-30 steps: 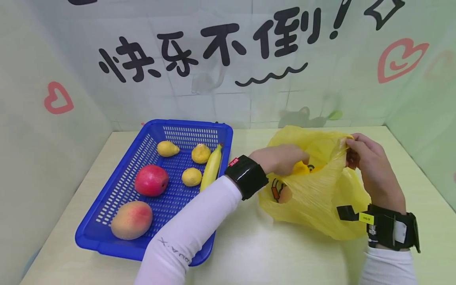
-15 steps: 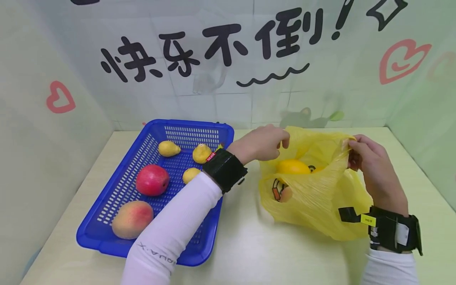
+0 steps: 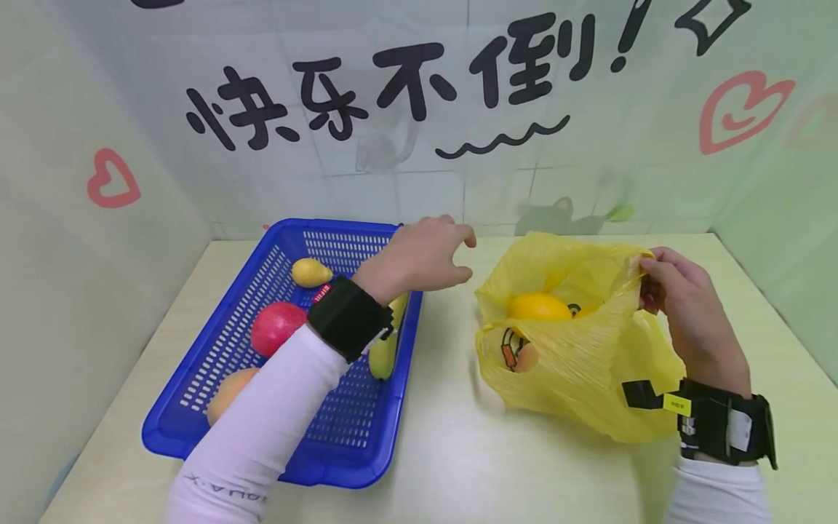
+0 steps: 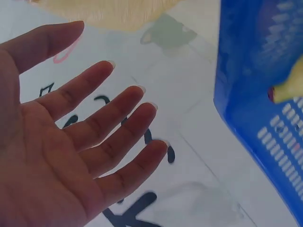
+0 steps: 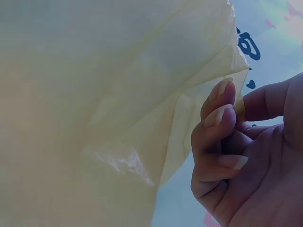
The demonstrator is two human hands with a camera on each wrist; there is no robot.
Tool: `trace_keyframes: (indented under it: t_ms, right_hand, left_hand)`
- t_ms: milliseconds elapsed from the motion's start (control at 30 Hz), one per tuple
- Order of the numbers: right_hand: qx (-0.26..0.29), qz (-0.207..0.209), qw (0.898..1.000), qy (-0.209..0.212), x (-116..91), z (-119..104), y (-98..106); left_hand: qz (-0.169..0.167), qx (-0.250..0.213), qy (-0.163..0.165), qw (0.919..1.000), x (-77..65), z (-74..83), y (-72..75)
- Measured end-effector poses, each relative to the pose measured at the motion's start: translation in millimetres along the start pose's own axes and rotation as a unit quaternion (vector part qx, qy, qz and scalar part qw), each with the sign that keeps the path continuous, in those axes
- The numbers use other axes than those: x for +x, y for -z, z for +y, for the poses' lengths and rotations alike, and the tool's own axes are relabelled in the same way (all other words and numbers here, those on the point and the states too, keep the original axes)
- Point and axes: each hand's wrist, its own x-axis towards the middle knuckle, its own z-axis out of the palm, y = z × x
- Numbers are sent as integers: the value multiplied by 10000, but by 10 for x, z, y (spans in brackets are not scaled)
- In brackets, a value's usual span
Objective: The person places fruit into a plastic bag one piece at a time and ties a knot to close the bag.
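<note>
A pale table [image 3: 452, 444] against a lettered wall [image 3: 497, 196], a yellow bag [image 3: 576, 371] to the right of a blue basket [image 3: 382, 466].
From the head view, the left hand [image 3: 422, 258] hangs by the basket's far right corner, holding nothing; the right hand [image 3: 687, 313] pinches the bag's edge, a yellow fruit [image 3: 540, 306] inside. In the left wrist view, the left hand's fingers are relaxed and spread, near the basket. In the right wrist view, thumb and fingertips grip the thin plastic.

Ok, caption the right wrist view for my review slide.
The right hand pinches a creased yellow bag by its edge.
</note>
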Motion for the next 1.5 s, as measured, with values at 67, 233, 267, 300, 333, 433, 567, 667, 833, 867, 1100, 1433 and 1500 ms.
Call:
trace_keyframes:
  t_ms: [67,233,267,300,333,433,567,667,833,867,1100,1433,1500]
  right_hand:
    - [-10,-7,10000,0,1,-1,0]
    - [-24,-12,10000,63,9,-5,2]
    - [-20,-16,10000,77,9,-4,3]
    - [-16,-18,10000,79,9,-3,3]
    - [-13,-21,10000,69,8,-2,2]
    - [-4,-45,9999,91,3,3,3]
    - [-9,-38,10000,80,3,8,3]
    - [-21,-19,10000,16,4,13,0]
    - [-43,28,10000,-16,5,15,-1]
    - [-38,37,10000,-12,5,15,1]
    - [-24,63,10000,-18,3,20,6]
    - [41,60,10000,51,10,18,6]
    - [14,65,10000,3,12,18,6]
  left_hand:
    - [137,-85,169,9997,-78,-92,48]
    - [452,-238,551,9972,-236,-329,128]
    - [408,-229,638,9969,-269,-372,141]
    - [310,-193,742,9966,-301,-415,152]
    - [159,-168,873,9959,-335,-459,162]
    - [-433,-41,1380,9895,-440,-591,184]
    - [-1161,34,2006,9728,-570,-806,166]
    - [-1580,-6,2315,9599,-658,-1004,121]
    - [-2203,-189,2555,9412,-727,-1288,42]
    - [-2310,-211,2580,9379,-732,-1325,28]
    - [-2527,-695,2980,9179,-823,-1466,-105]
    - [-2566,-626,3035,9155,-813,-1409,-272]
    - [-2662,-522,2971,9155,-789,-1396,-293]
